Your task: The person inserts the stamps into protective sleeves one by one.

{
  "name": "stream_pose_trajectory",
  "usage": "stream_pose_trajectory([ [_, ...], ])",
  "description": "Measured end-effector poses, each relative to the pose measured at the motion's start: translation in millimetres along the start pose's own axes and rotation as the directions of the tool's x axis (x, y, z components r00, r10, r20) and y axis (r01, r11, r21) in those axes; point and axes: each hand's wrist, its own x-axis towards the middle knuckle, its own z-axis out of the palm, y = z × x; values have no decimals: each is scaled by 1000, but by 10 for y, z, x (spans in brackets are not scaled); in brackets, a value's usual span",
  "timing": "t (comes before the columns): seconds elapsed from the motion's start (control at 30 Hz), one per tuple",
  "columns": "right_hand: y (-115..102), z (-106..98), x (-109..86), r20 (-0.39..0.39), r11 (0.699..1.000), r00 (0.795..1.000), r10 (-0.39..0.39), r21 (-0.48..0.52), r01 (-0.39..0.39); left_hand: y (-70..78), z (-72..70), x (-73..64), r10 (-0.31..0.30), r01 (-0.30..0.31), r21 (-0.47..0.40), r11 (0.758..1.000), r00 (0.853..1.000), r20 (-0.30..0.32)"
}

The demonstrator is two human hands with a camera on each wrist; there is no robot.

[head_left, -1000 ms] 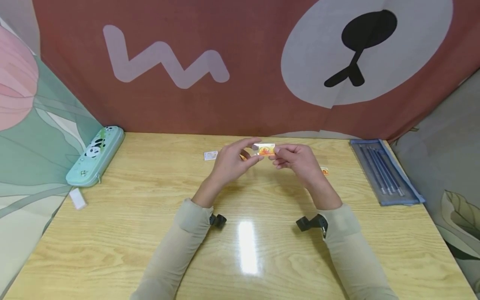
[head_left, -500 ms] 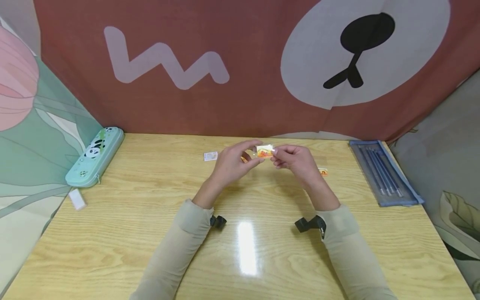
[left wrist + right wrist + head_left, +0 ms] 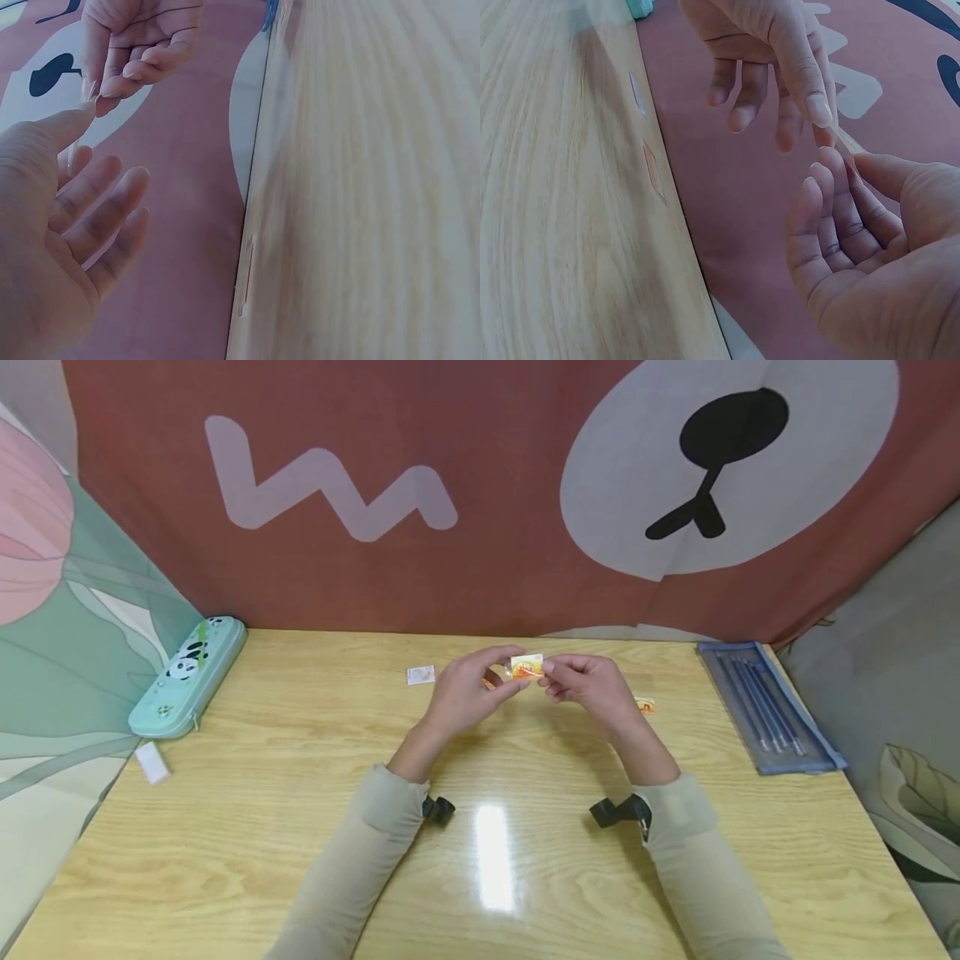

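A small flat packet (image 3: pixel 527 666), printed yellow, orange and white with a clear wrapper, is held up between both hands over the back of the table. My left hand (image 3: pixel 467 687) pinches its left end between thumb and forefinger, the other fingers spread loosely in the left wrist view. At the right end, my right hand (image 3: pixel 592 687) pinches it with thumb and forefinger. Seen from the right wrist, the packet (image 3: pixel 845 142) is nearly edge-on. Another orange-and-yellow packet (image 3: pixel 645 705) lies on the table beyond the right wrist. Something orange is partly hidden behind the left hand.
A small white printed card (image 3: pixel 421 674) lies left of the hands. Far left are a teal panda pencil case (image 3: pixel 189 677) and a white block (image 3: pixel 152 763). A blue mesh pouch (image 3: pixel 772 708) with several slim sticks lies at the right. A red patterned cloth (image 3: pixel 495 568) stands behind the table (image 3: pixel 247 843).
The packet has shifted slightly left and its printed face has tilted a little between the fingers. My right hand has moved slightly left with it; both hands keep their pinch.
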Motion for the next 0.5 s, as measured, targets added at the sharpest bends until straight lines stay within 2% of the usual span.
stream_pose_trajectory([
  [0.13, 1, -27, -7, 15, 1000, 1000, -8, -18, 8, 3, 6, -3, -35, 35, -13, 999, 999, 3],
  [0.23, -12, -76, -10, 21, 997, 999, -40, -62, 41, -1, 0, 20, -47, 47, 6, 999, 999, -19],
  [0.37, -41, -193, -16, 17, 985, 997, -73, -158, 75, -29, 17, 85, -65, 70, 95, 993, 997, -49],
  [0.5, -30, -359, -30, 2, 967, 998, -65, -248, 63, -55, 58, 166, -85, 88, 193, 977, 996, -24],
])
